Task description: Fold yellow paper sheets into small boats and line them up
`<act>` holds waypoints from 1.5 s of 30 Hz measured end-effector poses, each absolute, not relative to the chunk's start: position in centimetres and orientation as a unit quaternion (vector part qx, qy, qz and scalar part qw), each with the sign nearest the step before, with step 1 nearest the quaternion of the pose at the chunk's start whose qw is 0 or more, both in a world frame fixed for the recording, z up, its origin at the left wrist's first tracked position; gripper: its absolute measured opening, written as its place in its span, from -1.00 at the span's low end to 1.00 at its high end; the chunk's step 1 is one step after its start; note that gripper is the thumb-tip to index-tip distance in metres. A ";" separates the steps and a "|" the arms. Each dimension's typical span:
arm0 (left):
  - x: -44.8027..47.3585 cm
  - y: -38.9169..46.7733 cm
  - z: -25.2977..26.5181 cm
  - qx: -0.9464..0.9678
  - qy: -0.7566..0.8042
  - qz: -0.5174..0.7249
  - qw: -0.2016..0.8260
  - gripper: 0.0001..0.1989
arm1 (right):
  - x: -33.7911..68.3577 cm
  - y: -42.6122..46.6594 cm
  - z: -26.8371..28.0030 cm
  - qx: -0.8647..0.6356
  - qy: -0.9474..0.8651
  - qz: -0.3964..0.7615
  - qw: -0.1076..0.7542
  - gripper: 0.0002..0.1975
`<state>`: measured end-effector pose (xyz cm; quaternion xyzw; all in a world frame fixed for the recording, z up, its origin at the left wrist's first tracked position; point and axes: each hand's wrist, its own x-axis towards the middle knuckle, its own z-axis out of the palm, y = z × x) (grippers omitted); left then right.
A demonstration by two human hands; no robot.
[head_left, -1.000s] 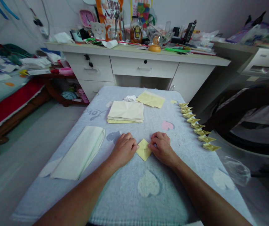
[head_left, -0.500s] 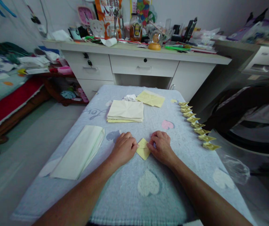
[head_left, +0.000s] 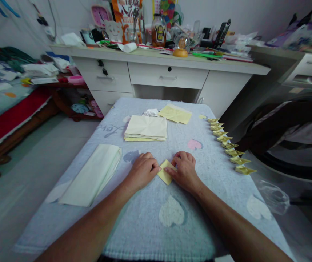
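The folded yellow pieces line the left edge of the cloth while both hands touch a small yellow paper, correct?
Wrong edge: the head view shows the folded pieces along the cloth's right edge. The left hand and right hand do touch the small yellow paper.

Pale yellow is shown by the folded paper [head_left: 164,177] between the left hand [head_left: 142,170] and right hand [head_left: 184,170]; beneath both, the blue cloth [head_left: 139,225] is patterned with white and pink hearts [head_left: 171,211].
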<state>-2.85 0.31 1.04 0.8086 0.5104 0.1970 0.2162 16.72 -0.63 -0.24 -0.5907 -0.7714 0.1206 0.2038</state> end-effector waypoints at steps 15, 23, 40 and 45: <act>-3.2 0.5 2.0 0.813 0.501 0.164 0.248 -0.87 | 16.6 -0.6 0.1 -0.606 -0.758 0.129 0.204 -0.70; -2.8 0.1 1.6 0.828 0.510 0.142 0.186 -0.83 | 16.4 -0.6 0.3 -0.616 -0.749 0.131 0.205 -0.73; -2.4 -0.4 1.3 0.826 0.525 0.133 0.153 -0.82 | 16.3 -0.5 0.0 -0.621 -0.741 0.131 0.220 -0.73; -2.7 -0.3 1.2 0.830 0.515 0.136 0.166 -0.82 | 16.4 -0.5 0.1 -0.621 -0.742 0.134 0.213 -0.71</act>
